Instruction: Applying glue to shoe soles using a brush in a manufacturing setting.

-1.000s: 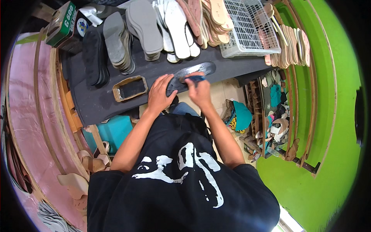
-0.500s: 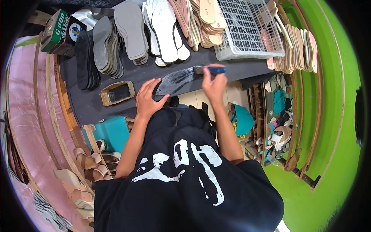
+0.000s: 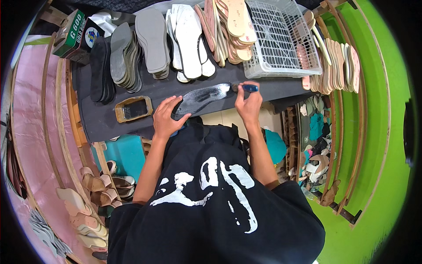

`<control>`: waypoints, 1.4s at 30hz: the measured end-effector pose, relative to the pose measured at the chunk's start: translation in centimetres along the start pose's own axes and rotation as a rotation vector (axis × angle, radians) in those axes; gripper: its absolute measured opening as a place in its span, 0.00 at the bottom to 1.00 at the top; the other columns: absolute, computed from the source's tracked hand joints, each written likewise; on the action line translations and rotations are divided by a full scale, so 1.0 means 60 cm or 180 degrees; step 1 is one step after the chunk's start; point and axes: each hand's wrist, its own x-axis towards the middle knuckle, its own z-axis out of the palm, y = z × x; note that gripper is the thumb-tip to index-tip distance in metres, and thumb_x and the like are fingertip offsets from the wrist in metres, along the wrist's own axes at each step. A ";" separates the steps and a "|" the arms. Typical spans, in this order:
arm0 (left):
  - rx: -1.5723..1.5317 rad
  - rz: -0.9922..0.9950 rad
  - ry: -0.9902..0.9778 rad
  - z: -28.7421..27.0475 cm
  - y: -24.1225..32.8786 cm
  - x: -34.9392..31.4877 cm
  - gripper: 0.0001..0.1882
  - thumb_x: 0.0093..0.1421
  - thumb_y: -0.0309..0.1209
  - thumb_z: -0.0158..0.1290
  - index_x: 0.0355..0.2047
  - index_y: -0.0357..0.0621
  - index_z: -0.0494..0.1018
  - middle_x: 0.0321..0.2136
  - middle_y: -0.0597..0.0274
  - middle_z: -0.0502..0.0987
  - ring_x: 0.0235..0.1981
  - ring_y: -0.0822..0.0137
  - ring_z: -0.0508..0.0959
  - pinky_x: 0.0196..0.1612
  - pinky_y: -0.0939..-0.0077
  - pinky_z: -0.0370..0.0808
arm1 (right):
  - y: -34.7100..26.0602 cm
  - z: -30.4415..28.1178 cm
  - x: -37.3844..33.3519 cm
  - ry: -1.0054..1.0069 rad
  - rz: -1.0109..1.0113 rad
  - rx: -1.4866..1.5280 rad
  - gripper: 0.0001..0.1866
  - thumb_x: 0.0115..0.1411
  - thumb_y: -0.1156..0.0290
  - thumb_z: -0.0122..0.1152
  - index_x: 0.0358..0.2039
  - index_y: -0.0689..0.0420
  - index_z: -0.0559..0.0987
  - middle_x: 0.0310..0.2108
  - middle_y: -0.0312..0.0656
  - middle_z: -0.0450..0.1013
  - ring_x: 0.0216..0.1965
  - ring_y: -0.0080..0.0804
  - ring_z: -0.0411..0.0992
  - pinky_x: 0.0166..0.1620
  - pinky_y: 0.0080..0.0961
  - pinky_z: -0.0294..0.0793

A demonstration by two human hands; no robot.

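Observation:
A black shoe insole (image 3: 200,100) lies flat on the dark-covered table, its upper face wet and shiny, most of all toward the right end. My left hand (image 3: 166,119) holds its left end, with the fingers at the far side and the thumb on the near edge. In my right hand (image 3: 249,104) is a brush, gripped by its blue handle (image 3: 251,88). The bristles touch the insole's right end. Left of my left hand sits a shallow tan tub (image 3: 149,105) with dark contents and a crusted rim.
Along the table's back stand stacks of black insoles (image 3: 102,70), grey insoles (image 3: 151,42), white insoles (image 3: 189,39) and beige insoles (image 3: 237,20). A white plastic crate (image 3: 285,72) is at the back right, a green-and-black box (image 3: 72,37) at the back left. Shelves with shoe parts flank me.
The brush and my right hand have shifted slightly right and nearer, to the insole's right end. A glossier wet band now shows there. My left hand keeps its hold.

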 end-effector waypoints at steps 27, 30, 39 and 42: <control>0.0004 -0.0024 0.0012 -0.001 0.007 0.004 0.31 0.47 0.40 0.79 0.51 0.47 0.85 0.52 0.62 0.87 0.58 0.56 0.84 0.60 0.60 0.81 | 0.008 0.040 0.024 -0.0322 0.0053 0.0802 0.10 0.64 0.78 0.72 0.42 0.64 0.79 0.36 0.50 0.83 0.37 0.46 0.86 0.42 0.37 0.83; 0.0061 0.0032 0.0040 0.000 0.003 0.003 0.30 0.47 0.40 0.79 0.51 0.46 0.85 0.52 0.62 0.88 0.57 0.56 0.84 0.60 0.60 0.81 | 0.004 0.038 0.036 -0.0597 -0.0113 0.0601 0.10 0.64 0.78 0.72 0.42 0.64 0.79 0.33 0.50 0.82 0.36 0.44 0.86 0.40 0.35 0.83; 0.0128 0.0167 0.0079 -0.001 0.003 0.009 0.29 0.47 0.39 0.79 0.49 0.46 0.86 0.52 0.64 0.88 0.57 0.58 0.84 0.59 0.61 0.81 | 0.031 -0.030 0.060 -0.0229 0.0065 0.0266 0.09 0.64 0.78 0.70 0.42 0.64 0.78 0.29 0.49 0.82 0.31 0.40 0.86 0.36 0.32 0.82; 0.0122 0.0175 0.0073 0.001 0.002 0.005 0.28 0.47 0.39 0.79 0.49 0.46 0.86 0.51 0.65 0.88 0.57 0.59 0.84 0.59 0.61 0.81 | 0.005 0.004 0.068 -0.0440 0.0230 0.0654 0.08 0.64 0.78 0.71 0.41 0.64 0.80 0.30 0.48 0.82 0.32 0.40 0.86 0.37 0.31 0.82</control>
